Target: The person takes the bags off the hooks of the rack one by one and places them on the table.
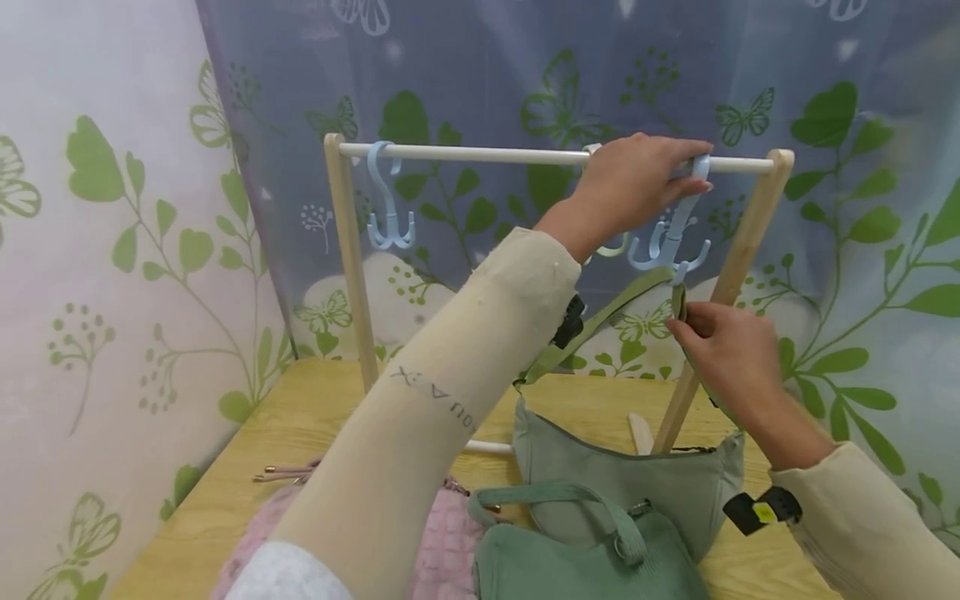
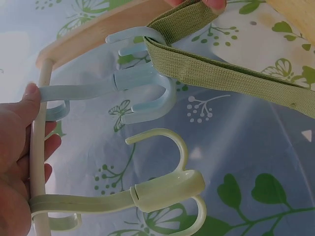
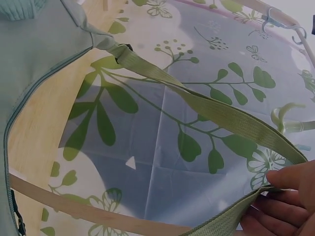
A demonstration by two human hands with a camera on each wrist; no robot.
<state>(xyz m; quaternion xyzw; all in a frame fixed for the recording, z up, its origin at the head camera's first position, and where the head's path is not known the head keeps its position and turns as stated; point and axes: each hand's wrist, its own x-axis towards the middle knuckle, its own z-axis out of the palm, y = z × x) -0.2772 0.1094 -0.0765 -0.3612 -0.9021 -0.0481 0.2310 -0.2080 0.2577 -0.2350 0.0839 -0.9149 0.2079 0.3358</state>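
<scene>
At the right part of the white rail [image 1: 487,154], my left hand [image 1: 630,183] reaches over and grips the top of a light blue multi-prong hook [image 1: 678,225]. Its thumb lies on the hook's neck, while the other fingers curl behind the rail [image 2: 38,147]. A green webbing strap [image 2: 221,71] loops over one lower prong. Just below that prong, the strap is pinched between the thumb and fingers of my right hand [image 1: 723,346]. From the strap hangs a grey-green shoulder bag [image 1: 622,475], low against the wooden table [image 1: 300,417].
A pale green hook [image 2: 167,189] hangs beside the blue one, and another blue hook [image 1: 386,204] near the rail's left end. Wooden posts [image 1: 350,267] hold up the rail. In front lie a green ribbed bag [image 1: 577,567] and a pink quilted bag [image 1: 450,542].
</scene>
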